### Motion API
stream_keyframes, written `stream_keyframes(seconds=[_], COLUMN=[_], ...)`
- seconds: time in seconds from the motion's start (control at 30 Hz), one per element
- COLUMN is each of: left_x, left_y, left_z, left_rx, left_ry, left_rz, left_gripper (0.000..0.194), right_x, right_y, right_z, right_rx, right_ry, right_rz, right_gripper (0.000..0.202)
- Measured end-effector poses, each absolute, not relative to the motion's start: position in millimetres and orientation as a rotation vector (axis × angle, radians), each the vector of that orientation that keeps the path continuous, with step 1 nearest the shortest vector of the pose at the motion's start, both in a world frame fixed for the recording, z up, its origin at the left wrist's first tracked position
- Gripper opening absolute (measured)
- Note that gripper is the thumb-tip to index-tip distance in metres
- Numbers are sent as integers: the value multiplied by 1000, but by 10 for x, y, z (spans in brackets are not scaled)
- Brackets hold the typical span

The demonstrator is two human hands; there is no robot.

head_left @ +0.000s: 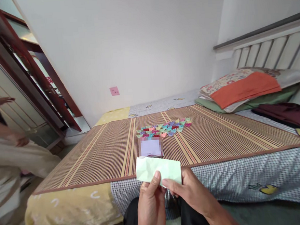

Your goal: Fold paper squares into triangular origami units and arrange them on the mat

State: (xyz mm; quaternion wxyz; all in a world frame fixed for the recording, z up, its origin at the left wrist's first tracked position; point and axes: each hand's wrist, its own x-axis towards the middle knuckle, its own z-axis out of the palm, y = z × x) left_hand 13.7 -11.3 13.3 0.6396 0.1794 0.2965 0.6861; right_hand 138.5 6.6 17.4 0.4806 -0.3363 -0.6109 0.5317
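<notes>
A pale green sheet of paper (146, 168), creased and folded into a wide rectangle, is held up in front of me. My left hand (152, 198) grips its lower edge with the thumb on the near face. From the right, my right hand (187, 187) pinches the same paper, its thumb close to the left one; the fingers behind the sheet are hidden. Just beyond the paper, a stack of lilac paper (150, 147), partly blurred, lies on the striped mat (98, 153). Behind that stack spreads a pile of small folded paper pieces (163, 128) in many colours.
The mat covers a bed with a checked sheet (234, 178) and a yellow cloth (72, 210). Pillows (246, 88) and a dark maroon cloth (288, 113) lie at the right. A person (4, 153) is at the left, near the doorway. A pink note (114, 91) is on the wall.
</notes>
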Motion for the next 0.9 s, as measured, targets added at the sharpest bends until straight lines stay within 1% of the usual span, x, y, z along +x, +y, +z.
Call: stream_keyframes(seconds=[0.1,0.17,0.27,0.37,0.47,0.57,0.73,0.9], left_x=[128,127,127,111,66,3,-105,-136], left_y=[-135,-152,-173,-171,-143,-101,-30,-14], left_z=[129,121,118,125,123,126,184,203], left_rx=[405,406,445,503,493,449,364,458], left_ry=[685,698,698,675,687,724,770,817], left_rz=[1556,1562,1553,1518,1532,1594,1753,1817], left_gripper=[33,30,24,23,26,30,33,34], right_x=[1374,1375,1374,1356,1342,1367,1527,1585], right_y=[20,-8,-20,5,35,45,63,63], right_z=[224,248,212,100,10,8,95,118], right_rx=[-821,-813,-820,-854,-864,-874,-843,-823], right_ry=[-1483,-1485,-1485,-1493,-1496,-1492,-1455,-1473], right_rz=[1292,1309,1291,1271,1330,1389,1452,1297], right_gripper=[12,15,15,28,42,50,53,50])
